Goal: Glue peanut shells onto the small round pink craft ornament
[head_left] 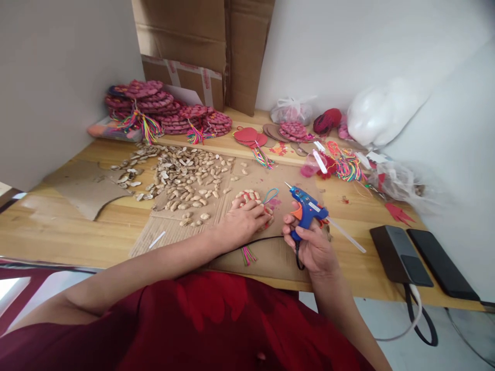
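In my right hand point(311, 245) is a blue hot glue gun point(307, 208) with an orange trigger. A glue stick point(346, 234) sticks out of its back, and the nozzle points up and to the left. My left hand point(243, 222) lies over a red ornament covered with peanut shells point(249, 196), fingers bent down and pressing on it. A blue cord loop point(271, 195) shows at its upper right, and a multicoloured tassel point(248, 255) below. My palm hides much of the ornament. Loose peanut shells point(193, 190) spread to the left.
Stacks of pink-red ornaments point(141, 105) with tassels stand at the back left. Red discs point(249, 136), tassels point(347, 167) and a white plastic bag point(379, 113) sit at the back right. A power bank point(390, 252) and a phone point(441, 263) lie at the right.
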Demonstrator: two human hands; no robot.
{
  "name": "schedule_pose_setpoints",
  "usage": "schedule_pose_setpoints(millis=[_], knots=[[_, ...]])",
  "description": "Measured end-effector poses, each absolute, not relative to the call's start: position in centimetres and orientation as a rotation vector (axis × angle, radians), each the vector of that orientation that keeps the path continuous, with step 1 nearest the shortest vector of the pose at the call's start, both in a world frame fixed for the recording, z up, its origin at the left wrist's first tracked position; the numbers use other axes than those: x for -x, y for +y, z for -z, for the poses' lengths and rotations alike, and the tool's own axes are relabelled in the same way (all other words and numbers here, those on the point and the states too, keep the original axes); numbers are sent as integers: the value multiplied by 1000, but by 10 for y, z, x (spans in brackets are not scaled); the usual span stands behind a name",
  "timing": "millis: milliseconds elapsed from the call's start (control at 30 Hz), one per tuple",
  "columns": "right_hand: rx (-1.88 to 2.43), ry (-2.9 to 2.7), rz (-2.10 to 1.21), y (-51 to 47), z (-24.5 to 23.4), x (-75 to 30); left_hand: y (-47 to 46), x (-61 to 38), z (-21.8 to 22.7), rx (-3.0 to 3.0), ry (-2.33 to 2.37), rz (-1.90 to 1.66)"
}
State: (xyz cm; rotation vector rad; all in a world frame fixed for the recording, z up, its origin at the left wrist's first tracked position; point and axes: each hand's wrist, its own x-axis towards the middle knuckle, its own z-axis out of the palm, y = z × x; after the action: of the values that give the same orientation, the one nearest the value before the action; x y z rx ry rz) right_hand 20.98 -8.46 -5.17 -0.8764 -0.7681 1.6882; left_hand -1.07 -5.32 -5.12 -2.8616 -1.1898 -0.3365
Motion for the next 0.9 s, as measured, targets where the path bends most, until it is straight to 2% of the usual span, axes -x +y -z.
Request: schedule_pose_setpoints(millis=[467,900], knots=[[869,-860,-1675,-88,62,-214,-51,9,57,2829,-1113,358],[913,-826,-1610,-84,48,-214,-47,15,46,2836,-1087,392]])
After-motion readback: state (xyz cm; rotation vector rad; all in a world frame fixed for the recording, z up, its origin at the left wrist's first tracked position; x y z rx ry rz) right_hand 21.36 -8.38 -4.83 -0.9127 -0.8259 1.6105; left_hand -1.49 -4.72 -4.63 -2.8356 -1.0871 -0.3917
